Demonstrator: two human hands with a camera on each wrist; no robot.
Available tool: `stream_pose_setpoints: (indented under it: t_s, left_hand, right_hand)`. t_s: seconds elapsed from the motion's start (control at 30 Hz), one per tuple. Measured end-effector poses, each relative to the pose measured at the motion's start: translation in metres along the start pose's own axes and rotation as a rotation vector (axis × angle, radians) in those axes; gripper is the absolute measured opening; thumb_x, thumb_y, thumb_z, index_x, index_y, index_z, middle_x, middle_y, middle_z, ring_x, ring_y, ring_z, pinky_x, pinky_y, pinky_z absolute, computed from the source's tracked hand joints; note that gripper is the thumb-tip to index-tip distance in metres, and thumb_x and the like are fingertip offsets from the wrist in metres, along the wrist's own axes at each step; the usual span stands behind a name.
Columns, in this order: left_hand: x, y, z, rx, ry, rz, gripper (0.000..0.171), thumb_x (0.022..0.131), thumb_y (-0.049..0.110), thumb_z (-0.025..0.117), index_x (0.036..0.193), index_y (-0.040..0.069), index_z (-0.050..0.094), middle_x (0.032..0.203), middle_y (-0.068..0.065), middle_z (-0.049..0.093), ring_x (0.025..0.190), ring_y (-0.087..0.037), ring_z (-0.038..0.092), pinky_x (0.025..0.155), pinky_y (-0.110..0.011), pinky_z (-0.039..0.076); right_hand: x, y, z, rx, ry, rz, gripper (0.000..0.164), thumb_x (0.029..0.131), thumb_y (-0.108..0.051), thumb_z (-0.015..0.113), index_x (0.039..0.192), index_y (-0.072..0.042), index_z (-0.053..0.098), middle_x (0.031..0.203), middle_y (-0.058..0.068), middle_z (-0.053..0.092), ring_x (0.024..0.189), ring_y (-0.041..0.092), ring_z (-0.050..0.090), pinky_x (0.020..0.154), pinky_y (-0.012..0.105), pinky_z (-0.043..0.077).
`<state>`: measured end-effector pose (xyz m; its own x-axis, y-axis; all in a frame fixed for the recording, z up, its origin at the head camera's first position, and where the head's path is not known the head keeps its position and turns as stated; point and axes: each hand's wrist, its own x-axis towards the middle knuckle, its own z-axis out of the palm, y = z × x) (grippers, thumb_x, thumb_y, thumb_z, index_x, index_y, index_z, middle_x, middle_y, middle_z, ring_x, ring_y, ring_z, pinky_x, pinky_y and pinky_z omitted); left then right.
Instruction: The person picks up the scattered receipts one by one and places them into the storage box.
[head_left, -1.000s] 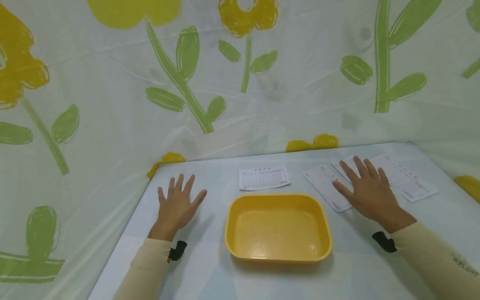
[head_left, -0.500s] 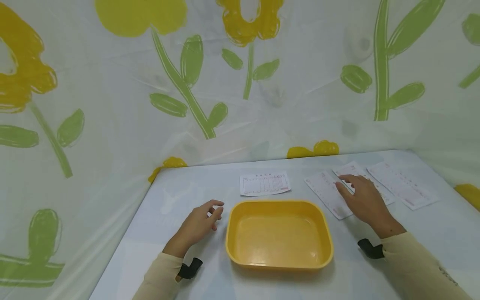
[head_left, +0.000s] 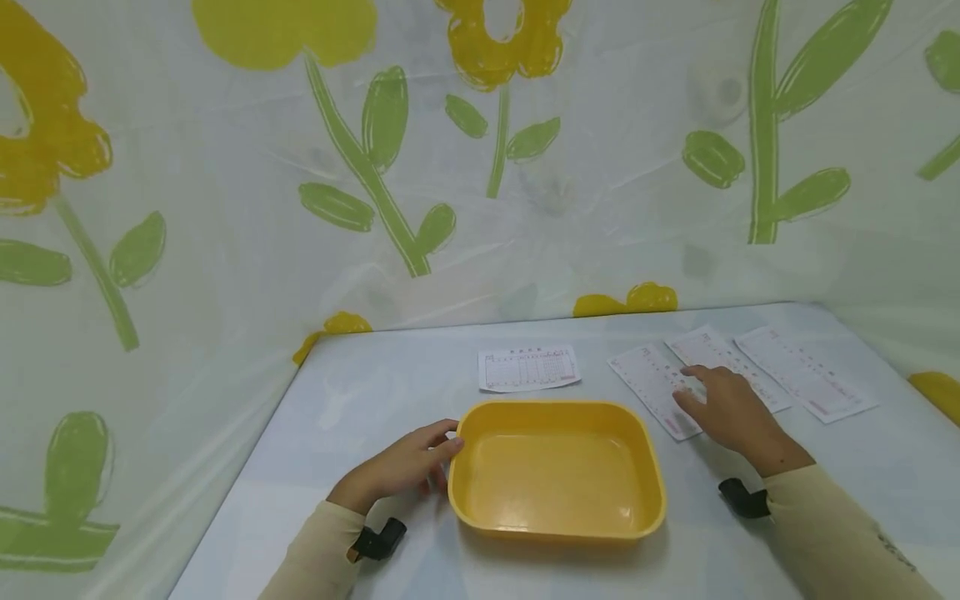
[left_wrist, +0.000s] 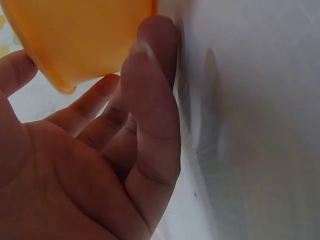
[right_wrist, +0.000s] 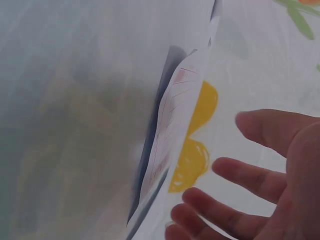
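Observation:
A yellow plastic tray (head_left: 555, 533) stands on the white table. My left hand (head_left: 401, 467) is at its left side, thumb and index finger at the rim, the other fingers curled low against the outer wall. In the left wrist view the left hand (left_wrist: 85, 145) lies close to the tabletop, beside the tray wall (left_wrist: 85, 40). My right hand (head_left: 731, 408) hovers with loosely bent fingers over a printed paper slip (head_left: 652, 387) and partly covers a second slip (head_left: 708, 342). Nothing is between the right hand's fingers (right_wrist: 250, 175) in the right wrist view.
Another printed slip (head_left: 528, 368) lies behind the tray. A further slip (head_left: 806, 375) lies at the far right. A flower-patterned cloth (head_left: 600, 208) hangs behind the table and along its sides.
From spread over the table, my left hand has moved right to the tray's rim. My right hand has lowered, its fingers now bent. The view has tilted slightly.

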<state>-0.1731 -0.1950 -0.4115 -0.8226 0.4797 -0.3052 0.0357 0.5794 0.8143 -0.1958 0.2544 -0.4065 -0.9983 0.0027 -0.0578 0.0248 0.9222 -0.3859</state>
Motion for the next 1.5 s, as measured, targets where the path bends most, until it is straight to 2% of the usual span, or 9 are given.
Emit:
stream_pose_setpoints:
  t_s: [0.2, 0.53, 0.77, 1.07, 1.37, 1.5]
  left_hand:
    - [0.001, 0.001, -0.001, -0.018, -0.029, 0.007, 0.046, 0.104, 0.047, 0.045, 0.142, 0.02, 0.048, 0.097, -0.005, 0.067, 0.075, -0.02, 0.066, 0.065, -0.034, 0.055]
    - [0.002, -0.004, -0.004, -0.043, -0.075, -0.041, 0.051, 0.104, 0.049, 0.042, 0.145, 0.018, 0.046, 0.082, -0.007, 0.069, 0.075, -0.02, 0.065, 0.07, -0.033, 0.056]
    - [0.002, -0.009, -0.005, -0.068, -0.094, -0.04, 0.051, 0.104, 0.048, 0.044, 0.144, 0.016, 0.047, 0.082, -0.007, 0.069, 0.078, -0.019, 0.065, 0.072, -0.032, 0.056]
    - [0.001, -0.007, -0.003, -0.083, -0.087, -0.029, 0.052, 0.104, 0.046, 0.044, 0.145, 0.014, 0.046, 0.083, -0.011, 0.068, 0.077, -0.019, 0.064, 0.071, -0.033, 0.056]
    - [0.001, -0.007, -0.002, -0.077, -0.078, -0.032, 0.052, 0.104, 0.046, 0.043, 0.145, 0.014, 0.047, 0.083, -0.008, 0.067, 0.078, -0.019, 0.063, 0.071, -0.034, 0.056]
    - [0.003, -0.009, -0.002, -0.075, -0.084, -0.03, 0.052, 0.104, 0.047, 0.043, 0.144, 0.014, 0.047, 0.082, -0.007, 0.067, 0.077, -0.018, 0.063, 0.071, -0.032, 0.056]
  right_hand:
    - [0.002, 0.0, -0.002, -0.053, -0.089, 0.039, 0.072, 0.094, -0.036, 0.066, 0.144, 0.009, 0.039, 0.137, 0.04, 0.043, 0.122, 0.055, 0.043, 0.103, 0.069, 0.039]
    - [0.001, 0.001, 0.001, -0.118, -0.157, 0.054, 0.088, 0.09, -0.04, 0.071, 0.147, 0.014, 0.032, 0.137, 0.044, 0.041, 0.119, 0.055, 0.045, 0.103, 0.067, 0.04]
    - [0.003, 0.002, 0.004, -0.136, -0.161, 0.033, 0.093, 0.086, -0.039, 0.077, 0.146, 0.016, 0.031, 0.138, 0.042, 0.044, 0.117, 0.054, 0.048, 0.102, 0.067, 0.041]
    - [0.001, 0.003, 0.007, -0.171, -0.134, 0.017, 0.1, 0.082, -0.04, 0.08, 0.147, 0.016, 0.029, 0.134, 0.042, 0.047, 0.101, 0.048, 0.055, 0.095, 0.065, 0.048]
    - [0.0, 0.004, 0.01, -0.173, -0.108, -0.018, 0.1, 0.083, -0.038, 0.079, 0.147, 0.018, 0.026, 0.133, 0.041, 0.05, 0.105, 0.047, 0.058, 0.097, 0.062, 0.048]
    - [0.0, 0.003, 0.01, -0.163, -0.127, 0.008, 0.102, 0.084, -0.037, 0.079, 0.148, 0.018, 0.022, 0.136, 0.041, 0.047, 0.11, 0.049, 0.056, 0.1, 0.062, 0.045]
